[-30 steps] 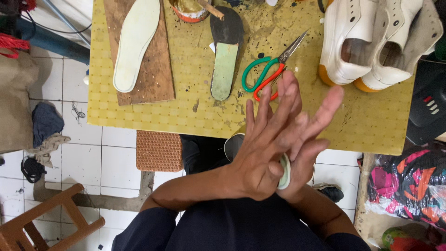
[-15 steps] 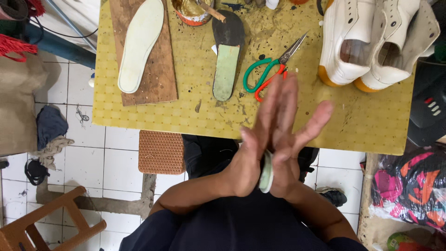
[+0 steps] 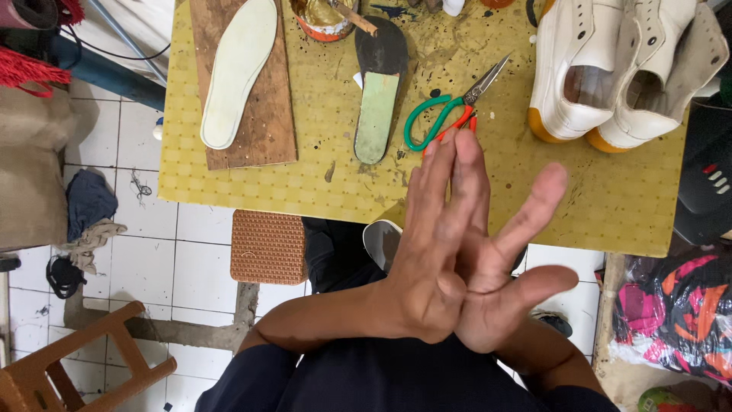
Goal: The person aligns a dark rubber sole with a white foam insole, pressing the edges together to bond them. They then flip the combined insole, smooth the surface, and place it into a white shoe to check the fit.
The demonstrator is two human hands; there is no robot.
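Note:
My left hand (image 3: 431,259) lies flat on my right hand (image 3: 511,282), palm to palm, above my lap at the near edge of the yellow table (image 3: 610,191). The fingers of both are straight and point away from me; the right thumb and one right finger stick out to the side. Whatever is between the palms is hidden. Just beyond the fingertips lie green- and red-handled scissors (image 3: 438,122). A green and black insole (image 3: 377,114) lies to their left.
A white insole (image 3: 238,72) rests on a wooden board (image 3: 267,130). A glue can (image 3: 324,19) with a stick stands at the back, two white shoes (image 3: 579,69) at the right. A brown textured pad (image 3: 268,246) and a wooden stool (image 3: 76,358) are on the tiled floor.
My palms have slid against each other and closed flat. The pale piece that showed between them earlier is now out of sight. The hands have shifted slightly forward.

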